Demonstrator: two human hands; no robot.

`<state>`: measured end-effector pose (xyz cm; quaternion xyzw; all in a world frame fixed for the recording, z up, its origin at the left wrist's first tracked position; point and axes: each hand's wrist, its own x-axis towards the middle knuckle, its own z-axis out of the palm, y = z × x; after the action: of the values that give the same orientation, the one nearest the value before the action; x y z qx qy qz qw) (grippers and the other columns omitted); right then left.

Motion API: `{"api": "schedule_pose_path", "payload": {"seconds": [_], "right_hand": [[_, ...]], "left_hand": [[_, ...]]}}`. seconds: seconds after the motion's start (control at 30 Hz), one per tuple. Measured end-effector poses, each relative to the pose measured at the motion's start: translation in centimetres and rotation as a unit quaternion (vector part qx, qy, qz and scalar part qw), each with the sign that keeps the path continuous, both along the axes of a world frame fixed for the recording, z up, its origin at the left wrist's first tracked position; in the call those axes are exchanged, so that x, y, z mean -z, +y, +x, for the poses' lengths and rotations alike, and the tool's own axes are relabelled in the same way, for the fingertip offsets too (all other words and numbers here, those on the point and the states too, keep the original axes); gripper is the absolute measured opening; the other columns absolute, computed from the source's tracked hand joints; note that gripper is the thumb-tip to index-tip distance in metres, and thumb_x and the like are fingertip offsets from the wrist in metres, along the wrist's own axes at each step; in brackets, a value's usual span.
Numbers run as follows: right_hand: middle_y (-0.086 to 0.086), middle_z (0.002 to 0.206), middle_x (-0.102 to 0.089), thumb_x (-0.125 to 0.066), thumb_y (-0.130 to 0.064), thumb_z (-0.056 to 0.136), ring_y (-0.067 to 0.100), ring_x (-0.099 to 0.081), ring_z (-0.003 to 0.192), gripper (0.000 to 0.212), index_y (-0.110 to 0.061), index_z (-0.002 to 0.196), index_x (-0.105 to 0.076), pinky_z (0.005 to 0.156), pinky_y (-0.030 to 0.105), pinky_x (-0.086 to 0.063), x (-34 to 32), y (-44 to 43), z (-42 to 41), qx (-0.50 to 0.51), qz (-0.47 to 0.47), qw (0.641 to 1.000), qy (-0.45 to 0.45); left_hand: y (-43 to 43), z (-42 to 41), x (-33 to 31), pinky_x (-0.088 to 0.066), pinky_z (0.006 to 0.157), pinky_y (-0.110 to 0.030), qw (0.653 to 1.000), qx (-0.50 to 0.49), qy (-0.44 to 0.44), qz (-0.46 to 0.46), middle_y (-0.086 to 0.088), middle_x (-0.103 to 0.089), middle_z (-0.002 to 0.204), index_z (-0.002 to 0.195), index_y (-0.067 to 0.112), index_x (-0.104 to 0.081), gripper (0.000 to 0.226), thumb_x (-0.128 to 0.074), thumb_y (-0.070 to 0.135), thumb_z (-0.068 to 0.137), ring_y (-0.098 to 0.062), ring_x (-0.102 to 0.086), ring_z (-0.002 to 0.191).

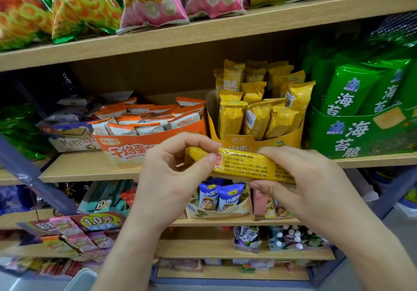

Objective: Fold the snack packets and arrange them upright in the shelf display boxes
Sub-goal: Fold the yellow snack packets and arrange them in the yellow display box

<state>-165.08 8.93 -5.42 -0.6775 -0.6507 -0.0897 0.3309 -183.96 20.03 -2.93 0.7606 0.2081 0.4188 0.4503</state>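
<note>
Head view shows both hands at the lower centre of the frame holding one yellow snack packet (243,165) level, in front of the middle shelf (90,166). At its left end the left hand (171,173) pinches it between thumb and bent fingers, while the right hand (309,187) grips its right end, fingers over the top edge and thumb underneath. Just behind the packet, right of centre, the yellow display box (291,137) holds matching packets standing upright, with an orange display box (126,148) touching its left side.
</note>
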Motion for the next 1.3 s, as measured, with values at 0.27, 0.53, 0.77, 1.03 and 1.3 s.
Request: {"api": "schedule_pose_path", "payload": {"seconds": [0.27,0.53,0.77,1.03,1.3], "right_hand": [[-0.01,0.102,-0.068,-0.05,-0.062,0.084,0.016,-0.063,0.087,0.053,-0.023,0.118,-0.064,0.071,0.039,-0.054,0.9,0.3,0.2,-0.001,0.022,0.999,0.047],[-0.026,0.096,-0.061,-0.051,-0.067,0.073,0.0,-0.061,0.087,0.052,-0.038,0.115,-0.061,0.072,0.029,-0.053,1.0,0.1,0.6,-0.034,-0.028,0.98,0.194],[-0.024,0.105,-0.06,-0.072,-0.048,0.076,-0.006,-0.054,0.098,0.042,-0.036,0.114,-0.059,0.079,0.011,-0.042,0.7,1.0,0.0,-0.051,0.004,0.985,0.162],[-0.011,0.096,-0.07,-0.074,-0.045,0.075,0.015,-0.066,0.085,0.032,-0.039,0.105,-0.064,0.068,0.037,-0.054,-0.7,0.3,0.8,-0.115,0.029,0.947,0.3],[-0.013,0.101,-0.072,-0.077,-0.037,0.072,0.01,-0.067,0.098,0.035,-0.034,0.105,-0.065,0.073,0.03,-0.058,-0.8,0.4,1.6,-0.149,0.024,0.906,0.397]], "left_hand": [[-0.8,1.1,0.4,-0.061,0.07,-0.034,0.998,-0.029,-0.048,0.02,0.002,-0.073,0.1,0.103,0.021,-0.063,0.013,-0.063,0.018,0.091,-0.021,-0.07,0.095],[-0.6,1.5,-0.1,-0.057,0.07,-0.018,0.991,-0.075,-0.051,0.096,0.012,-0.075,0.094,0.101,0.024,-0.072,0.014,-0.063,0.026,0.091,-0.008,-0.071,0.094],[-2.7,4.3,-0.5,-0.056,0.075,-0.017,0.947,-0.068,0.067,0.306,0.012,-0.071,0.1,0.114,0.019,-0.071,0.026,-0.056,0.026,0.094,0.003,-0.065,0.095],[-1.1,4.3,-0.9,-0.056,0.075,-0.018,0.993,-0.044,0.006,0.109,0.017,-0.074,0.093,0.095,0.03,-0.074,0.016,-0.07,0.027,0.079,-0.002,-0.069,0.093],[-1.8,5.8,-0.8,-0.057,0.07,-0.021,0.997,-0.012,-0.074,-0.024,0.007,-0.076,0.088,0.089,0.026,-0.077,0.016,-0.073,0.023,0.074,-0.01,-0.072,0.089]]}}
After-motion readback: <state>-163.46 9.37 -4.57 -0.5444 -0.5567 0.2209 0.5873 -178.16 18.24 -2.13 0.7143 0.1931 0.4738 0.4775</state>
